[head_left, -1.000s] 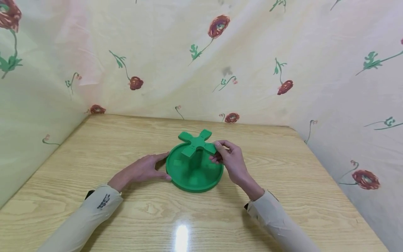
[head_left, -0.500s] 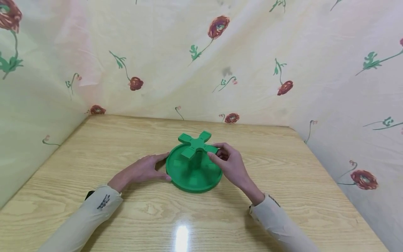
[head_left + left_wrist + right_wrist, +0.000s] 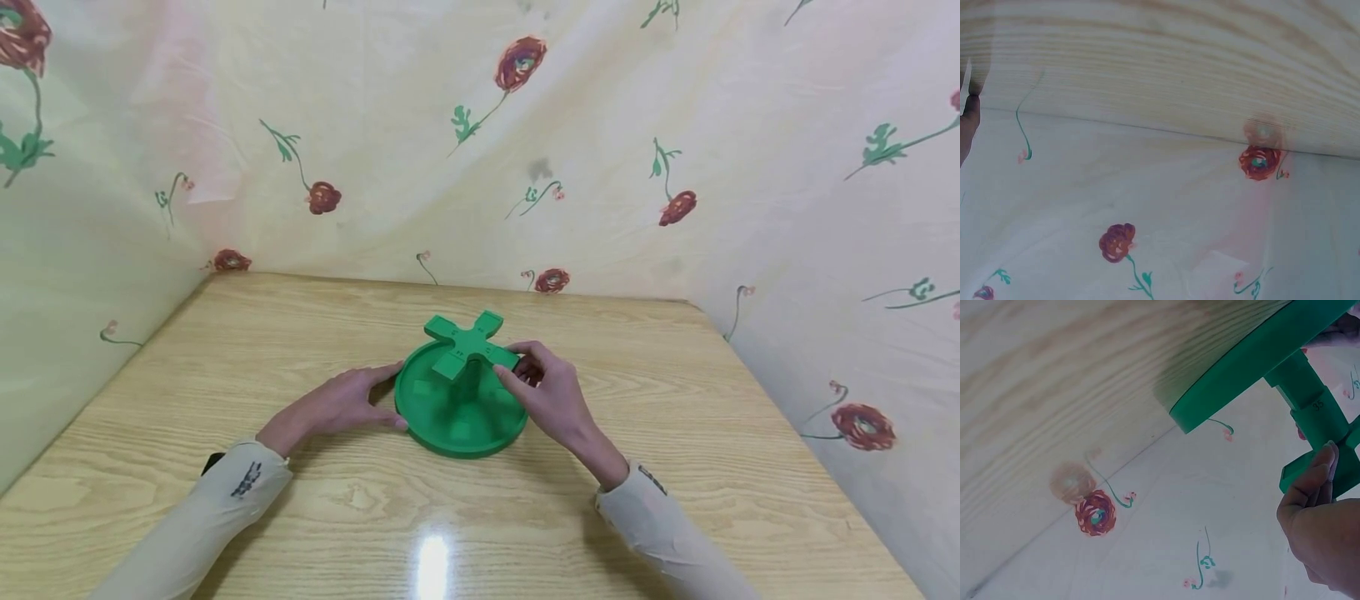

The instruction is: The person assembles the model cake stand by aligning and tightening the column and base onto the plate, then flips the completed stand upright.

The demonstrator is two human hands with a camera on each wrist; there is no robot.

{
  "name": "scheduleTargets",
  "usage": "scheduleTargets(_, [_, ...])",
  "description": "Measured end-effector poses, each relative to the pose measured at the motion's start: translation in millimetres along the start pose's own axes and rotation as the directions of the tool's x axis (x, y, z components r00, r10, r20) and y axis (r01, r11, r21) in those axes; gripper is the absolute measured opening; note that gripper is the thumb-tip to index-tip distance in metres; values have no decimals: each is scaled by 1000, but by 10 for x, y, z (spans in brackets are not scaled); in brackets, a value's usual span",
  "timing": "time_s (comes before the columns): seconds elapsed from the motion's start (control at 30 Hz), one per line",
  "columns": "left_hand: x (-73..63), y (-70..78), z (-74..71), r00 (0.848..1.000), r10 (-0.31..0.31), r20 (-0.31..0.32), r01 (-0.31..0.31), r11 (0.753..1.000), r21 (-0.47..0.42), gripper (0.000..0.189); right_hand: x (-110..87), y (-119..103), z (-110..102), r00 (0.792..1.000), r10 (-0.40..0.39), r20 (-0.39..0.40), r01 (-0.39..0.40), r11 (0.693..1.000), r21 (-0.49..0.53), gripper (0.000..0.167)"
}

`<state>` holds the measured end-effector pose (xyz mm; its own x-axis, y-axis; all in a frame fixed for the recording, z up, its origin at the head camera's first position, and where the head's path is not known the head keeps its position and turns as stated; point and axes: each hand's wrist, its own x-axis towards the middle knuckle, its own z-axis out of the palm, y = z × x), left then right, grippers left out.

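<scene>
A green round base (image 3: pixel 461 446) with a raised rim lies on the wooden table in the head view. From its middle rises a stepped green post (image 3: pixel 1319 412), which bears a mark like "35" in the right wrist view. On top sits a green four-armed cross piece (image 3: pixel 470 342). My right hand (image 3: pixel 555 400) pinches the cross piece's right arm between thumb and fingers. Thumb and fingers spread, my left hand (image 3: pixel 341 404) rests at the base's left rim with nearly straight fingers. In the left wrist view, only a finger (image 3: pixel 969 128) shows at the left edge.
The wooden table (image 3: pixel 360 500) reaches back to a pale curtain (image 3: pixel 390 150) printed with red flowers, which also encloses the left and right sides. A bright light reflection lies on the table's near part.
My right hand has shifted its hold on the cross piece's right arm, the thumb now on the near side. The cross piece sits marginally lower in view. My left hand stays put.
</scene>
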<state>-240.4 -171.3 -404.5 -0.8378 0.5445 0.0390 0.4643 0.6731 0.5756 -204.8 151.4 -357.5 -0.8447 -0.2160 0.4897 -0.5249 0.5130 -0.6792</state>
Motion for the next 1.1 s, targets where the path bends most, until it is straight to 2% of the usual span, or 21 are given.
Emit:
scheduleTargets(0.2, [3, -5, -2, 1000, 6, -3, -6, 1000, -6, 107, -9, 4, 3, 1000, -30, 3, 30, 999, -17, 27])
scheduleTargets(0.4, [7, -7, -2, 1000, 8, 0, -8, 1000, -13, 107, -15, 17, -5, 996, -93, 11, 93, 994, -56, 27])
scheduleTargets(0.6, [9, 7, -9, 1000, 9, 6, -9, 1000, -16, 107, -15, 27, -18, 987, -164, 4, 163, 980, -118, 29])
scheduleTargets(0.77, [9, 14, -20, 1000, 3, 8, -3, 1000, -12, 107, -15, 30, -4, 977, -215, -3, 213, 969, -123, 29])
scheduleTargets(1.1, [8, 9, -26, 1000, 4, 10, -3, 1000, -23, 107, -28, -15, 18, 978, -207, -6, 206, 975, -88, 30])
